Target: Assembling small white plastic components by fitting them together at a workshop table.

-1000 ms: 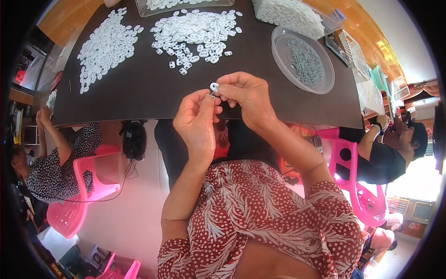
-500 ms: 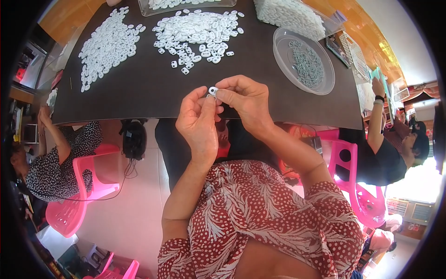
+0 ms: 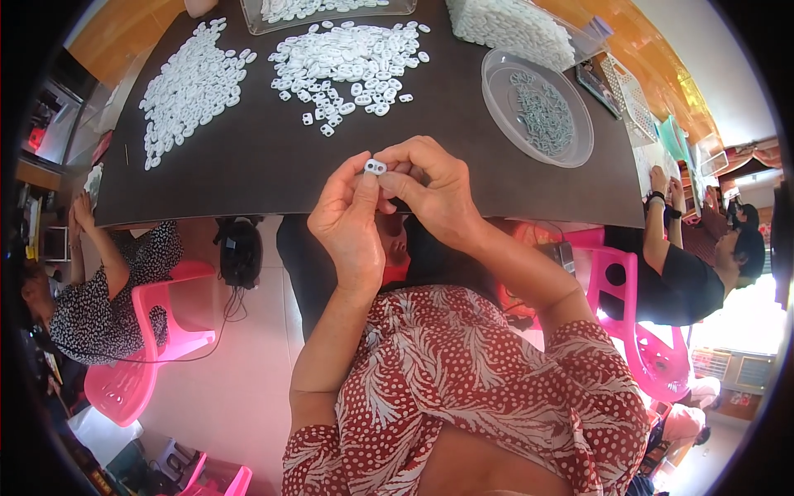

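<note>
A small white oval plastic piece with two holes [image 3: 375, 167] sits between my fingertips just above the dark table's near edge. My left hand [image 3: 351, 219] pinches it from the left and below, thumb against its lower side. Fingers and thumb of my right hand [image 3: 434, 186] close on its right side. Whether a smaller part is also in my fingers is hidden. Beyond my hands lie a middle pile of similar white pieces [image 3: 343, 62] and a left pile [image 3: 192, 91]. To the right stands a round clear dish [image 3: 501, 116] holding small grey metal parts [image 3: 543, 114].
A clear box of white pieces [image 3: 509, 35] and a shallow clear tray [image 3: 331, 16] stand at the table's far side. Pink chairs [image 3: 149, 331] flank me. One person [image 3: 112, 281] sits at the left, another [image 3: 695, 264] at the right.
The white piece has turned in my fingers, so both holes now show. My hands have shifted slightly left. The right-hand person's hands have moved lower.
</note>
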Available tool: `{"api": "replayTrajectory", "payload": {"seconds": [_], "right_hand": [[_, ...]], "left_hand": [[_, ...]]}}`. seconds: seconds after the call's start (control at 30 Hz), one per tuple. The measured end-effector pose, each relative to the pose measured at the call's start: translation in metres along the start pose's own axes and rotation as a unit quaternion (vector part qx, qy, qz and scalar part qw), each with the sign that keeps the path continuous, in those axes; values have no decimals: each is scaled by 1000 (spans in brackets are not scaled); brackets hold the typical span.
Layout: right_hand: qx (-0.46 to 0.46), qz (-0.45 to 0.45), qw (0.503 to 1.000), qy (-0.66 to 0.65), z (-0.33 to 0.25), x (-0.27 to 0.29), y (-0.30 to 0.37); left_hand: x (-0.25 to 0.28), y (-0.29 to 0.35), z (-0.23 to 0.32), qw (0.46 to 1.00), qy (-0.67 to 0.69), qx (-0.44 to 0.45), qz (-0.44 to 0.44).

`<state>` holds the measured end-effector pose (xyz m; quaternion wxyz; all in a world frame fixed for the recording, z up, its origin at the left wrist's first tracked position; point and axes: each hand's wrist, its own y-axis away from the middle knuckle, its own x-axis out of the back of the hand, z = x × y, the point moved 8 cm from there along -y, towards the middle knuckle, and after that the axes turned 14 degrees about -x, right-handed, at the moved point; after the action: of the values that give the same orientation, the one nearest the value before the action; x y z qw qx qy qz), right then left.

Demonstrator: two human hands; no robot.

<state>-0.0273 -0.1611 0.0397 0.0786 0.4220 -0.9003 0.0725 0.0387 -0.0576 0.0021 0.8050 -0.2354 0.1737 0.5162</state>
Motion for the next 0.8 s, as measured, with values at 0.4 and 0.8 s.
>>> {"api": "replayTrajectory", "payload": {"seconds": [0.4,0.8], "right_hand": [[114,41,988,100,-22,6,8],[92,48,994,40,-14,13,12]], "left_hand": [[-7,0,5,997,50,47,19],[-6,0,-1,997,27,-41,-56]]}}
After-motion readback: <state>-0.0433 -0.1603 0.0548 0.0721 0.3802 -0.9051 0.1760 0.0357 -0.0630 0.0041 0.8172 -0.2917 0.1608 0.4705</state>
